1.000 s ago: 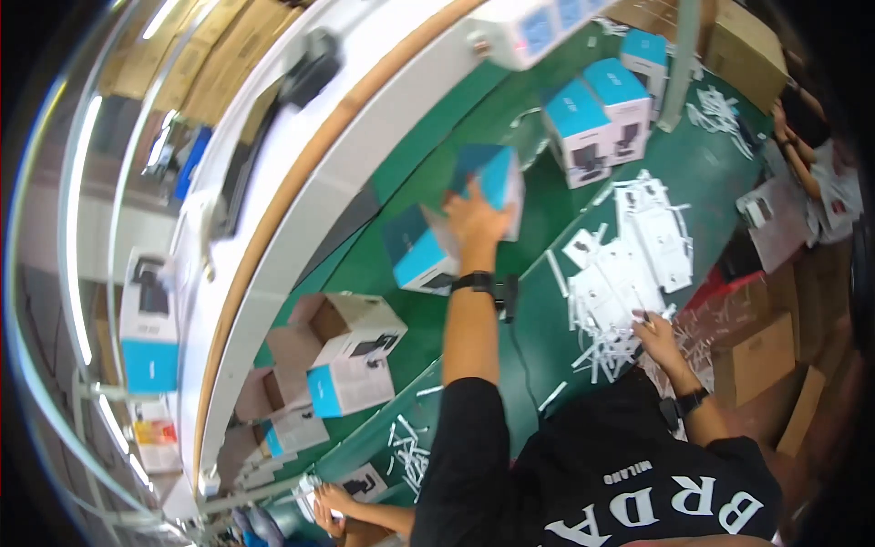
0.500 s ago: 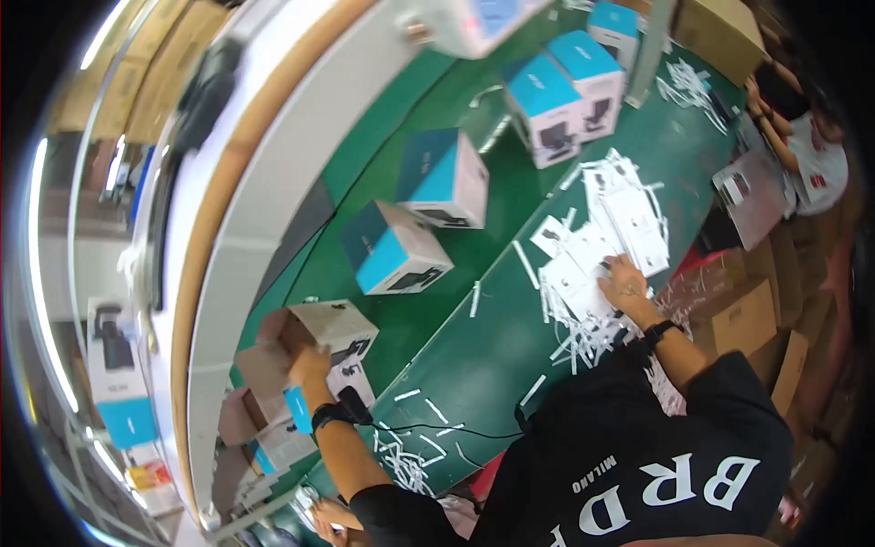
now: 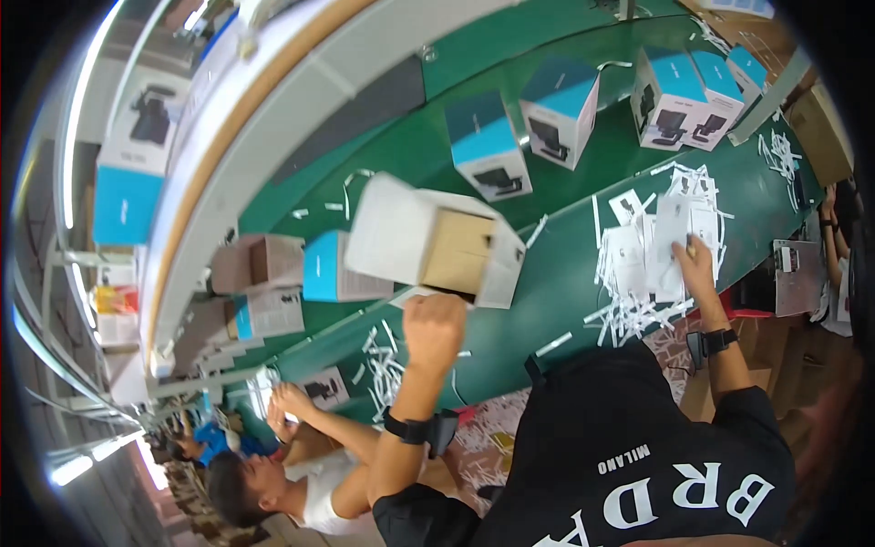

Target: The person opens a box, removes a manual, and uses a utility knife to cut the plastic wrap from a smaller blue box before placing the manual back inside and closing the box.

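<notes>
White cardboard carton, one, flaps spread, tan interior showing; centre of the frame, tilted over the green desk. Whether it touches the desk I cannot tell.

Left hand, one: I see its grip balled into a fist on the carton's lower edge, fingertips hidden from me.

Right hand, one, right of the frame: grip pinched on the lower edge of a white leaflet.

White printed sheets, one heap, beneath and beside that leaflet; count unclear. White paper strips, tangled, just below the heap.

Teal-and-white boxes, closed: two at upper centre, a narrow gap between them; three clustered at upper right; another just left of the carton.

Black wrist straps, two, one per forearm.

Co-worker in a white top, lower left, hands around a pale item I cannot identify.
</notes>
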Action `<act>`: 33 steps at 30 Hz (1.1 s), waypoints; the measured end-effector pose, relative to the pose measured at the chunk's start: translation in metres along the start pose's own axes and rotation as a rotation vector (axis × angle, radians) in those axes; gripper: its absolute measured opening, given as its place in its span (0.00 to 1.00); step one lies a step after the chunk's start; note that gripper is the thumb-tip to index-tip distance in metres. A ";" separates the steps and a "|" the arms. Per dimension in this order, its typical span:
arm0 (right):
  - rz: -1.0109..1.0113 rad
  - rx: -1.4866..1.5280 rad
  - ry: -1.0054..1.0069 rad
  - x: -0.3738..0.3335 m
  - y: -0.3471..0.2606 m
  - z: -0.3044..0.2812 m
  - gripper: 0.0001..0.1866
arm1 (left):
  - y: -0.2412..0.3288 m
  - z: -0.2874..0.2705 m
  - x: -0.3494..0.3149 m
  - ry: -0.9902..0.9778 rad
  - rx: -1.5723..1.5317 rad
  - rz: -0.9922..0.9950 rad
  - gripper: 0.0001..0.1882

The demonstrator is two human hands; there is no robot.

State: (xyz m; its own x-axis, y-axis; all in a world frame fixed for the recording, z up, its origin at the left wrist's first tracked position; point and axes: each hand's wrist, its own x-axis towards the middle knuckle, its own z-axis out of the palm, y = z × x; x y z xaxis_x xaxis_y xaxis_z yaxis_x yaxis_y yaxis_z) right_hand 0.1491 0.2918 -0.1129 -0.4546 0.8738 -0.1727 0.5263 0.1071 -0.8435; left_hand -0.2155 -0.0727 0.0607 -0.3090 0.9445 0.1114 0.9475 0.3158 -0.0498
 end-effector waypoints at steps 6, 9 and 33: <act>-0.717 0.373 -0.367 -0.081 -0.229 0.051 0.38 | 0.091 0.001 -0.073 0.333 -0.250 0.051 0.04; -0.914 0.090 -0.509 -0.113 -0.277 0.099 0.44 | 0.119 0.007 -0.094 0.398 -0.350 0.030 0.06; -1.268 -0.082 -0.390 -0.174 -0.213 0.170 0.27 | 0.084 -0.047 -0.079 0.536 -1.387 -0.877 0.25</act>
State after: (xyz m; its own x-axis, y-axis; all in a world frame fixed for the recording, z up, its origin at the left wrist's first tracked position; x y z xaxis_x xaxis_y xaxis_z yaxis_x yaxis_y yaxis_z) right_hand -0.0060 0.0364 0.0100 -0.8270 -0.0426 0.5606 -0.3771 0.7816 -0.4969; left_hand -0.1074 -0.1247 0.0942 -0.9445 0.3232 -0.0583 -0.0272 0.1000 0.9946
